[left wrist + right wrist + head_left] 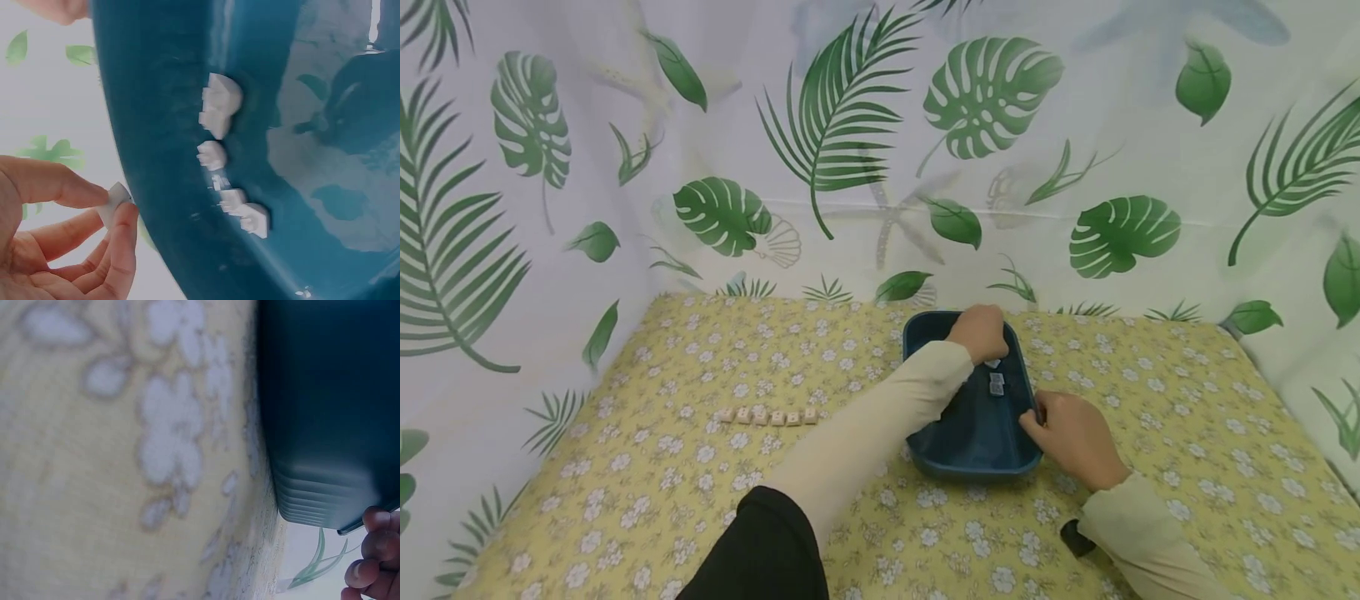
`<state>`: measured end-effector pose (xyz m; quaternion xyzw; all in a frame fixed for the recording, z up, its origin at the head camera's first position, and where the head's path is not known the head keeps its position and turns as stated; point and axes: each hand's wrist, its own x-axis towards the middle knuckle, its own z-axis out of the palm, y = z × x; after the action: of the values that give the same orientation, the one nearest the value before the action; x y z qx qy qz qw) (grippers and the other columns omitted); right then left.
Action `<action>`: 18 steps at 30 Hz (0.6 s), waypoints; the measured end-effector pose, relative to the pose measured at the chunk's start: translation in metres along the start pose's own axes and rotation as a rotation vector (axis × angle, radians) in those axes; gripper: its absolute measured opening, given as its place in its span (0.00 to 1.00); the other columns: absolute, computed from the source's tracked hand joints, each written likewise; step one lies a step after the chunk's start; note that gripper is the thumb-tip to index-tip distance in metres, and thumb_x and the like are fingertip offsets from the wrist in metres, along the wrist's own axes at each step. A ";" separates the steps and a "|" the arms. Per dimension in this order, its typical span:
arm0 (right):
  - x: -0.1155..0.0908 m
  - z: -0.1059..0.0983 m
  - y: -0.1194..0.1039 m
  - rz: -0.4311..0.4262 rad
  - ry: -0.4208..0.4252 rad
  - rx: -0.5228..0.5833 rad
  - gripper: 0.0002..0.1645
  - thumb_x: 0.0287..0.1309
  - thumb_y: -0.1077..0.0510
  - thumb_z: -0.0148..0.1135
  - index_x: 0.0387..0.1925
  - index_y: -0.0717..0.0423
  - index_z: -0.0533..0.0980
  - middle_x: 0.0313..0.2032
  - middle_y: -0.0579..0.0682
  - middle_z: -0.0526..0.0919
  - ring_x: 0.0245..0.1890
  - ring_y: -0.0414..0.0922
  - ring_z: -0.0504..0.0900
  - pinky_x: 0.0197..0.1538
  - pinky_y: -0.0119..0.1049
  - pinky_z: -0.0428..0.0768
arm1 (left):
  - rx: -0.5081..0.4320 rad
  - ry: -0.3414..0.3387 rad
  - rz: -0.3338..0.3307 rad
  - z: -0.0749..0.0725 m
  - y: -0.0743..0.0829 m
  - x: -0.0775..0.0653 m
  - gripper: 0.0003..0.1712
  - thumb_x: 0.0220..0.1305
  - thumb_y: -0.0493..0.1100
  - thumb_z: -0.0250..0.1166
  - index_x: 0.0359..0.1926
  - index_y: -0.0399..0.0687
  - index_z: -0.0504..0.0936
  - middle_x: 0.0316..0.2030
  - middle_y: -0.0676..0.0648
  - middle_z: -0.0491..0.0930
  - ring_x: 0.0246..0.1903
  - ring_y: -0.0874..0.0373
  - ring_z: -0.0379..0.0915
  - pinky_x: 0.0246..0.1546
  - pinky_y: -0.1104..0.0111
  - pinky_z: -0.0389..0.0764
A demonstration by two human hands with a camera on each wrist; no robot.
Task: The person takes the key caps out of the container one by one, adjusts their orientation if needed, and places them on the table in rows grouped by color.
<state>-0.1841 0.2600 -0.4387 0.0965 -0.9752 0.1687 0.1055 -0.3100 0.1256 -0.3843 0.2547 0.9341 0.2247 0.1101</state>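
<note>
A dark blue plastic bin (973, 442) stands on the cloth in front of me. My left hand (981, 333) reaches over its far end; in the left wrist view it pinches a small white block (115, 203) between thumb and fingers, close to the bin's wall. Several small white blocks (254, 220) lie on the bin's floor, and a few show in the head view too. My right hand (1071, 435) grips the bin's right rim; the right wrist view catches only its fingertips (380, 545) at the edge.
Left of the bin, several small beige blocks (777, 417) with dark marks form a row on the yellow floral tablecloth (655, 500). A white leaf-print curtain (865, 275) hangs behind and at both sides. Beside my right sleeve is a small black object (1077, 538).
</note>
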 end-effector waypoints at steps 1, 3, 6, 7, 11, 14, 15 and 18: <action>0.000 0.000 0.000 0.000 0.000 -0.001 0.20 0.58 0.60 0.54 0.12 0.51 0.62 0.10 0.45 0.59 0.10 0.39 0.55 0.18 0.30 0.54 | -0.006 -0.001 0.018 -0.003 0.000 -0.004 0.25 0.62 0.33 0.57 0.12 0.51 0.56 0.11 0.53 0.50 0.10 0.63 0.46 0.13 0.74 0.54; 0.000 0.000 0.001 0.002 -0.001 -0.001 0.20 0.58 0.60 0.54 0.12 0.51 0.62 0.10 0.45 0.59 0.10 0.39 0.55 0.18 0.30 0.54 | -0.020 0.004 0.062 -0.011 0.001 -0.013 0.27 0.61 0.31 0.57 0.12 0.51 0.55 0.10 0.53 0.48 0.10 0.63 0.43 0.14 0.74 0.51; 0.001 0.000 0.000 0.006 -0.003 -0.004 0.20 0.58 0.60 0.54 0.12 0.51 0.62 0.10 0.45 0.59 0.10 0.40 0.55 0.18 0.30 0.54 | -0.054 0.013 0.128 -0.021 -0.002 -0.027 0.28 0.58 0.28 0.56 0.11 0.51 0.51 0.11 0.54 0.44 0.12 0.63 0.37 0.16 0.74 0.47; 0.001 0.000 0.000 0.008 -0.004 -0.003 0.20 0.58 0.60 0.54 0.12 0.51 0.62 0.10 0.45 0.59 0.10 0.40 0.55 0.18 0.30 0.55 | -0.072 0.014 0.143 -0.024 -0.003 -0.032 0.29 0.57 0.27 0.55 0.11 0.51 0.50 0.11 0.54 0.43 0.13 0.63 0.35 0.17 0.74 0.45; 0.001 -0.001 -0.001 0.018 -0.013 -0.003 0.20 0.58 0.60 0.53 0.12 0.51 0.62 0.10 0.45 0.59 0.10 0.40 0.56 0.18 0.30 0.55 | -0.131 0.028 0.189 -0.033 -0.012 -0.048 0.25 0.56 0.26 0.55 0.10 0.50 0.57 0.12 0.53 0.49 0.15 0.63 0.38 0.20 0.74 0.48; 0.001 -0.001 -0.002 0.023 -0.017 -0.001 0.20 0.58 0.60 0.53 0.13 0.51 0.62 0.10 0.46 0.60 0.10 0.40 0.56 0.18 0.31 0.55 | -0.152 0.042 0.185 -0.039 -0.019 -0.061 0.13 0.58 0.30 0.55 0.20 0.45 0.78 0.19 0.50 0.73 0.15 0.65 0.54 0.23 0.76 0.61; 0.001 -0.001 -0.002 0.024 -0.018 -0.002 0.20 0.58 0.60 0.53 0.13 0.51 0.62 0.10 0.46 0.60 0.10 0.40 0.57 0.18 0.31 0.55 | -0.158 0.046 0.183 -0.041 -0.022 -0.065 0.11 0.60 0.31 0.54 0.27 0.43 0.83 0.26 0.47 0.79 0.17 0.64 0.61 0.25 0.76 0.66; 0.001 -0.001 -0.002 0.028 -0.018 -0.003 0.19 0.58 0.60 0.53 0.13 0.51 0.62 0.11 0.46 0.60 0.11 0.40 0.57 0.19 0.31 0.55 | -0.182 0.046 0.176 -0.046 -0.031 -0.078 0.14 0.62 0.33 0.54 0.42 0.41 0.84 0.41 0.45 0.84 0.24 0.62 0.70 0.29 0.75 0.71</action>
<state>-0.1841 0.2583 -0.4375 0.0840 -0.9777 0.1677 0.0946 -0.2715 0.0440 -0.3515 0.3192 0.8862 0.3232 0.0912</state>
